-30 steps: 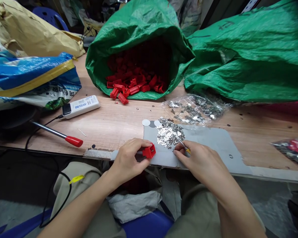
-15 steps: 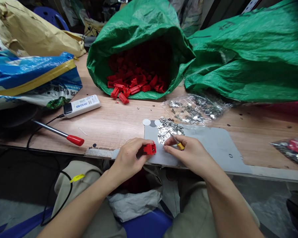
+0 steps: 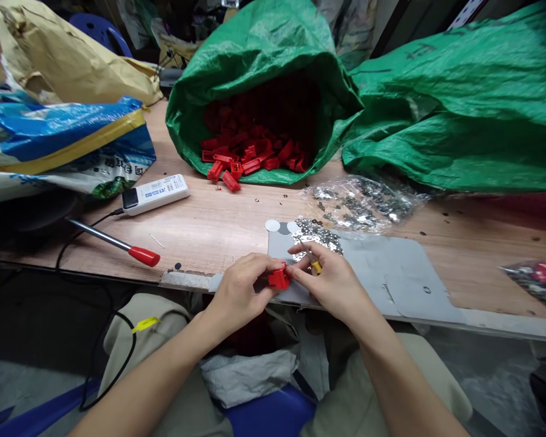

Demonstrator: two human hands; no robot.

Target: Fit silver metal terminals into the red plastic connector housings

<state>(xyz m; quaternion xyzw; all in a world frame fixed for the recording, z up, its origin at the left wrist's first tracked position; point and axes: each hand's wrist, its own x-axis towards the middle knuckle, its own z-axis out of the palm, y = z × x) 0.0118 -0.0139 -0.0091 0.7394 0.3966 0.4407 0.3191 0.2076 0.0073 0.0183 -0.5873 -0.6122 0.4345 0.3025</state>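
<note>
Between its thumb and fingers, my left hand (image 3: 242, 284) grips a red plastic housing (image 3: 279, 278) above the front edge of the grey mat (image 3: 359, 285). My right hand (image 3: 330, 276) is closed around a small screwdriver (image 3: 316, 266) with a yellow handle, its thin shaft pointing up and left. The right thumb and a finger meet the right side of the housing; whether they pinch a small part there is hidden. Just behind the right hand lies a pile of small shiny metal pieces (image 3: 318, 233) on the mat.
A green sack (image 3: 264, 36) full of red housings (image 3: 250, 152) lies open at the back. Beside it are another green sack (image 3: 459, 109) and a clear bag of metal pieces (image 3: 364, 203). To the left are a white device (image 3: 157, 194) and a red-tipped lever (image 3: 143, 255).
My right hand has moved left from beside the metal pile to the housing, keeping the screwdriver. My left hand still holds the housing, now turned slightly. The whole view has shifted a little.
</note>
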